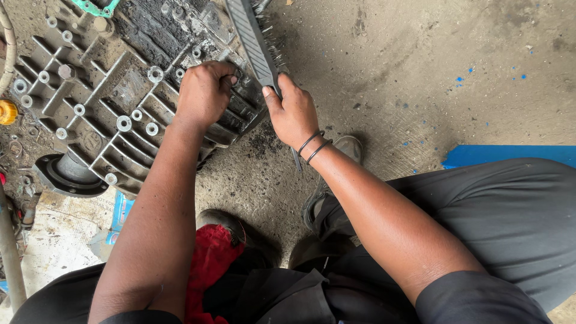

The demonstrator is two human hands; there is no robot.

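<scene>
Closest to the viewer, a person crouches in dark grey trousers (510,216) and a black top, knees spread wide. A crumpled red rag (207,264) lies across the lap, between the forearms. Below it two worn dark shoes (324,201) are planted on the stained grey concrete floor (420,72), one partly hidden under the right forearm.

Both arms reach forward. The right hand (294,114), with two thin black bands (313,147) around the wrist, has its fingers closed around the ribbed black handle of a wire brush (255,42). The brush runs up and away from the hand and its bristles show along its right side; its far end is cut off by the top of the view. The left hand (204,93) is curled shut, knuckles up, gripping the near edge of a large, ribbed grey cast-metal housing (114,102) that lies on the floor at upper left. What the fingertips press on is hidden beneath the hand.

The housing is caked with black grime near the brush and studded with round bolt bosses. A round flanged collar (69,174) sticks out of its lower left corner. A green gasket fragment (96,7) sits at its far edge, cropped. A yellow round cap (7,112) lies at the far left, among small bits too cluttered to identify.

To the left, pale paper or card (60,234) covers the floor, and a grey pipe (9,252) runs along the frame edge. To the right the concrete is open, with blue paint specks and a blue flat board (510,155) behind the right knee.
</scene>
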